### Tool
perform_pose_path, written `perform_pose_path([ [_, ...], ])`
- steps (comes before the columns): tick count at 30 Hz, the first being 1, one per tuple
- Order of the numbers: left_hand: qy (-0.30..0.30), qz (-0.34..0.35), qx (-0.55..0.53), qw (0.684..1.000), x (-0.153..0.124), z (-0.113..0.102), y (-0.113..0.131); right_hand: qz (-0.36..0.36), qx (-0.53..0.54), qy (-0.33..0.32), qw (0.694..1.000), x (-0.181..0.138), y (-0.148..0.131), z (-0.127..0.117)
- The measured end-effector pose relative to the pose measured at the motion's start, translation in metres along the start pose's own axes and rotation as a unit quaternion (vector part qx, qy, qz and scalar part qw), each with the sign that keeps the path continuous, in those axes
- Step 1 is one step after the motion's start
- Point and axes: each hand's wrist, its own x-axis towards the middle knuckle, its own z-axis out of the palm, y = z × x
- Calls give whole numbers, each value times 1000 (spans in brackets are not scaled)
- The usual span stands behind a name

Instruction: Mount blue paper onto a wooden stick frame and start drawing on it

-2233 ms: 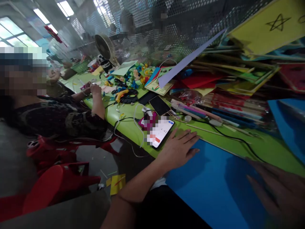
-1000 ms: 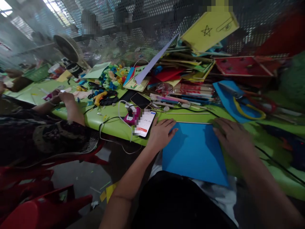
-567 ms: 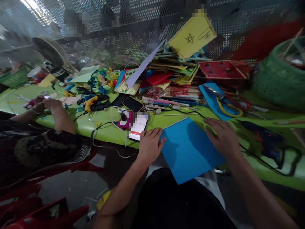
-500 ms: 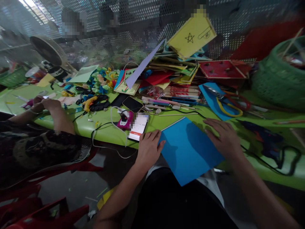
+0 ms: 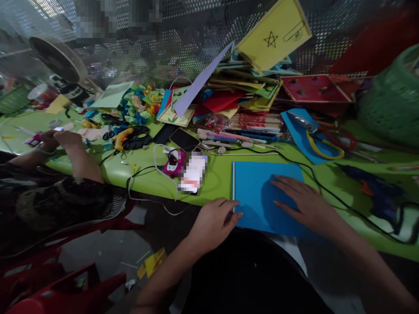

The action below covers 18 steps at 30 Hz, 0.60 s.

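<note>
A blue sheet of card (image 5: 252, 187) lies square on the green table (image 5: 216, 174), its near edge at the table's front. My right hand (image 5: 303, 203) rests flat on the sheet with fingers spread, holding nothing. My left hand (image 5: 214, 220) sits at the sheet's near left corner, fingers curled and fingertips touching its edge. A phone (image 5: 193, 174) with a lit screen lies just left of the sheet.
A black cable (image 5: 327, 192) runs past the sheet's right side toward a blue glue gun (image 5: 376, 192). Stacked coloured card (image 5: 248, 96) and pens fill the back. A green basket (image 5: 389, 100) stands at right. Another person's hands (image 5: 62, 139) work at the left.
The blue sheet has turned from a tilted position to lie square with the table edge. My right hand slid onto its middle; my left hand moved down to its near left corner.
</note>
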Motion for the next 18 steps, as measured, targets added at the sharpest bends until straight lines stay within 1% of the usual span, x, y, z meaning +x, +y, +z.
perform_pose_path([
  [4, 49, 6, 79, 996, 27, -7, -7, -2, -5, -3, 1000, 6, 0, -3],
  [8, 39, 22, 130, 991, 57, 0, -16, -7, 1, -6, 1000, 7, 2, -6],
  [10, 26, 29, 143, 989, 69, 7, -20, -9, 6, -4, 1000, 16, 4, -11],
  [12, 18, 27, 148, 988, 76, 13, -24, -8, -3, 8, 1000, 33, 6, -19],
  [14, 18, 23, 144, 989, 78, 18, -28, -13, -34, 23, 999, 59, 6, -28],
  [17, 28, 24, 130, 991, 77, 21, -32, -23, -119, 25, 992, 105, -1, -37],
  [18, 29, 25, 125, 991, 76, 20, -33, -24, -156, 9, 987, 120, -4, -39],
])
